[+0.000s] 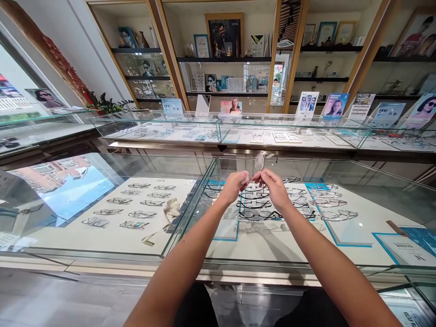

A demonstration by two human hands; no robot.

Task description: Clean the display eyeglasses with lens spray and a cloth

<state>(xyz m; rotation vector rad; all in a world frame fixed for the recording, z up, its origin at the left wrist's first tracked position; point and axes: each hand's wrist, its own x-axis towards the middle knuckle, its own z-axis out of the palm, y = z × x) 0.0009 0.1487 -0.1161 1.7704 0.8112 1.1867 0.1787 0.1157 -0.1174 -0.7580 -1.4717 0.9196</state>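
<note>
Over the glass display case, my right hand (276, 188) pinches a pair of eyeglasses (260, 161), held upright on edge with one lens and a temple arm showing above the fingers. Close by on the left, my left hand (234, 187) is closed, its thumb uppermost. A bit of something white shows at its fingertips, too small to name; it does not visibly touch the glasses. Beneath both hands, rows of eyeglass frames (257, 215) lie inside the case, partly hidden by my hands and forearms.
The glass counter (190, 200) spans the space before me. More eyeglasses (134, 225) and a crumpled beige cloth (172, 208) lie in its left section. A blue-edged card (403, 250) is at right. Behind runs another glass case (238, 119) with standing signs (335, 105), then shelves (225, 59).
</note>
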